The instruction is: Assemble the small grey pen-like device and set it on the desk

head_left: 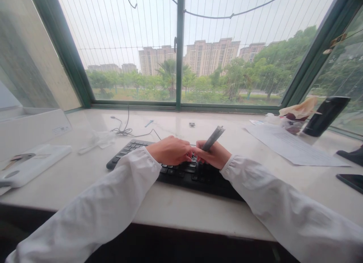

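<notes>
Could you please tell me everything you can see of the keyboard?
The keyboard is black, plastic-looking, with rows of keys. It lies on a white countertop, slanted, its left end farther away. The left hand and right hand hide part of its middle, the right sleeve its right end; whether the hands touch it is unclear.

- Long black plastic keyboard lies on smooth white worktop, under left hand and right hand
- Slim grey bar sits in right hand
- Thin dark looped cable behind keyboard
- Flat white slab left, before white rectangular box
- Thin white paper sheet right, before black cylinder
</notes>
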`<state>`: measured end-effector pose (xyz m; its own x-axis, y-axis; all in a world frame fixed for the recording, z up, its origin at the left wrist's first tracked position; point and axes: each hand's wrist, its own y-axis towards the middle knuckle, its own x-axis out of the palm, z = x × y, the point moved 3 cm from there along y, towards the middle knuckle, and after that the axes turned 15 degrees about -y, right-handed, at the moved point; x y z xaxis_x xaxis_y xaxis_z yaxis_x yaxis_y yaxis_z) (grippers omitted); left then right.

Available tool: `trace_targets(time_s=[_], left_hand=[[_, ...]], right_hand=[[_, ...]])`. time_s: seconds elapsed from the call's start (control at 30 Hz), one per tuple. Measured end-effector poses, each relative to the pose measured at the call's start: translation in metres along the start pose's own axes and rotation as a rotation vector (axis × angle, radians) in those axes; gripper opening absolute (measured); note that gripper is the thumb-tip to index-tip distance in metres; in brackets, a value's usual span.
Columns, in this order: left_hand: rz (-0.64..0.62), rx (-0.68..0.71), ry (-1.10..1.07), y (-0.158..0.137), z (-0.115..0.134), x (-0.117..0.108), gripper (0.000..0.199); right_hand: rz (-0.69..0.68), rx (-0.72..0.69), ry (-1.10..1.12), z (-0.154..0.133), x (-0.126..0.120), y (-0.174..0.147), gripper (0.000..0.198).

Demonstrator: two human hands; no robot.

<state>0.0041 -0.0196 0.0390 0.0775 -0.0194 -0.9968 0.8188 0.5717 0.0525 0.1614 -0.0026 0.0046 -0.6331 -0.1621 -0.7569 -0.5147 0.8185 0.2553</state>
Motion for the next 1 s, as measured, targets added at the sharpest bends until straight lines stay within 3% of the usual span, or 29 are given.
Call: trace_targets(time_s=[0.27,0.57,1.0], left_hand=[[-0.005,-0.029,-0.040,0.002,0.001,-0.003,0.020],[0.036,-0.037,-0.122,0.003,-0.007,0.000,0.019],[0.043,-0.025,-0.116,0.002,-0.008,0.001,0.021]], right_hand=[[-0.024,-0.032,0.013,0.003,0.003,0.001,0.038],[-0.022,-0.269,-0.258,-0.007,-0.005,-0.002,0.035],[0.038,-0.225,-0.323,-0.003,-0.004,0.002,0.035]])
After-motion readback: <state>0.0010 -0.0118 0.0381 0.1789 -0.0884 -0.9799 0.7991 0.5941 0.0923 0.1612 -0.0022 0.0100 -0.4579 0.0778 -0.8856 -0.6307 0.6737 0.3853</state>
